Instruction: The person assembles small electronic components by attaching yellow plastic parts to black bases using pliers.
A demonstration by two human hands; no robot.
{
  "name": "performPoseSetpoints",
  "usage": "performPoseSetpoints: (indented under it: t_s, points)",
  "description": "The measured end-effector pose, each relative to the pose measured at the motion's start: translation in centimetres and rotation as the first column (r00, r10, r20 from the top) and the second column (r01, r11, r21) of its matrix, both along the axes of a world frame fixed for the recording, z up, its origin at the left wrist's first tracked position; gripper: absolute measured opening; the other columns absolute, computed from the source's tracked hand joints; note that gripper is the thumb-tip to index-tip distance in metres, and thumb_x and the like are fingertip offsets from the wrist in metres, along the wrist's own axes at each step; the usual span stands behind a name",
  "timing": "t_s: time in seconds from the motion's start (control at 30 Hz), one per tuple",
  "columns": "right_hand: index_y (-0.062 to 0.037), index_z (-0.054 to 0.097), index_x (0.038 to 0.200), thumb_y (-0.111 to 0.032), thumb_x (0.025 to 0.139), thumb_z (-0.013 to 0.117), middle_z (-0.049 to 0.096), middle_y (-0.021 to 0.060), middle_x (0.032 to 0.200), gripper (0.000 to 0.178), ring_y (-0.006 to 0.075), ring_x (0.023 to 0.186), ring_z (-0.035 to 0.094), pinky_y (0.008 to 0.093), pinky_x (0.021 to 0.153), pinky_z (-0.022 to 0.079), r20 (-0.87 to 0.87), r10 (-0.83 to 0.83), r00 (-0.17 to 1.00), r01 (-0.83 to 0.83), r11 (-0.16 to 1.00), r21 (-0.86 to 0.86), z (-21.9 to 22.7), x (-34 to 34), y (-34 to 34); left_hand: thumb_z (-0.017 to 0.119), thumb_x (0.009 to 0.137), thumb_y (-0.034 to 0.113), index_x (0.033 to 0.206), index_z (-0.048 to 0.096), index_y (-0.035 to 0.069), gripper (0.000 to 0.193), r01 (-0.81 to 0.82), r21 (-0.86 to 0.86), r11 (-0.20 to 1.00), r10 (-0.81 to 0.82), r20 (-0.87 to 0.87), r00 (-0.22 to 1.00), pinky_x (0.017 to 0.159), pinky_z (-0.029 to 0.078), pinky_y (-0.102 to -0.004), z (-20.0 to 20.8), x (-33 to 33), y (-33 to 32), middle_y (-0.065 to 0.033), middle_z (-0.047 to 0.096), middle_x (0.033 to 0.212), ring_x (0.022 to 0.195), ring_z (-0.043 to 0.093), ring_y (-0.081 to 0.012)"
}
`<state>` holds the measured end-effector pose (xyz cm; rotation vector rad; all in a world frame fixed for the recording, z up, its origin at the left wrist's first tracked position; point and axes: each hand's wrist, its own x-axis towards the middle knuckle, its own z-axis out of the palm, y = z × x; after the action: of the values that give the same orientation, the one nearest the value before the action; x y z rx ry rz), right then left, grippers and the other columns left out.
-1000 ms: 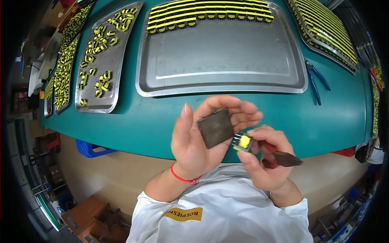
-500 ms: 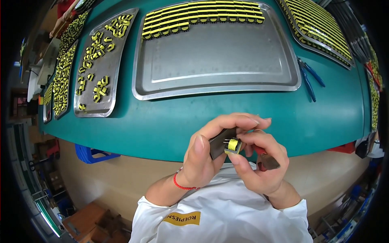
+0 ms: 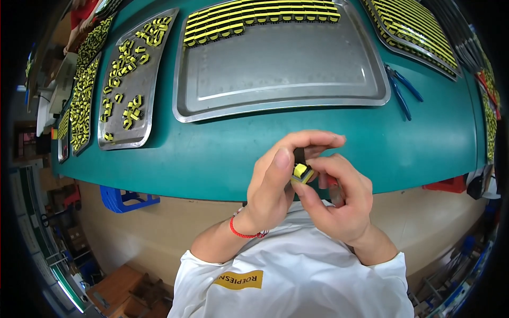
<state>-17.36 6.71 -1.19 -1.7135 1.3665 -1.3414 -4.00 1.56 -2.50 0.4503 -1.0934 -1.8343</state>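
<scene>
In front of my body both hands meet around a small transformer [image 3: 301,172] with yellow tape and a dark core. My right hand [image 3: 343,206] pinches it between thumb and index finger. Tucked inside that same hand is a red-handled tool [image 3: 332,181], mostly covered by the fingers. My left hand [image 3: 271,183], curled with its thumb raised, holds a dark flat piece [image 3: 299,155] that shows only in part behind the transformer. The transformer sits right against this piece and the left fingers; whether its pins touch the piece is hidden.
A metal tray [image 3: 286,109] beyond my hands bears rows of transformers [image 3: 260,16] at its far side. To the left, another tray [image 3: 119,142] has loose transformers. Blue-handled pliers [image 3: 401,91] lie right of the big tray, below a stacked tray [image 3: 419,42]. Another person's arm [image 3: 79,29] shows far left.
Both hands have shifted slightly away from my body. The transformer has turned and come closer to my left hand, so its pins no longer show. Less of the dark piece and red-handled tool is visible.
</scene>
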Motion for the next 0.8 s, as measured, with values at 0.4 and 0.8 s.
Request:
performPoseSetpoints:
  t_s: [0.4,0.8]
  points:
    - [0.0026,0.060,0.112,0.002,0.088,0.068,0.066,0.0072,0.085,0.025,0.0114,0.077,0.062,0.0242,0.066,0.050,0.289,-0.030,0.957,-0.004,0.993,0.117,0.1,-1.8,-0.1,0.056,0.094,0.011,0.124,0.053,0.004,0.031,0.077,0.616,0.784,0.051,-0.188,0.981,0.106,0.044,-0.0496,1.4,0.0,-1.0,-0.0163,0.061,0.124,0.128,0.052,-0.0343]
    - [0.0057,0.061,0.111,0.002,0.092,0.064,0.066,0.0119,0.100,0.020,0.0141,0.082,0.065,0.0248,0.070,0.052,0.205,0.009,0.979,-0.032,0.994,0.108,-0.5,-1.4,0.0,0.049,0.085,-0.002,0.121,0.050,0.005,0.036,0.081,0.694,0.715,0.149,-0.265,0.953,0.109,0.042,-0.0513,1.3,0.4,-1.1,-0.0150,0.061,0.117,0.127,0.052,-0.0368]
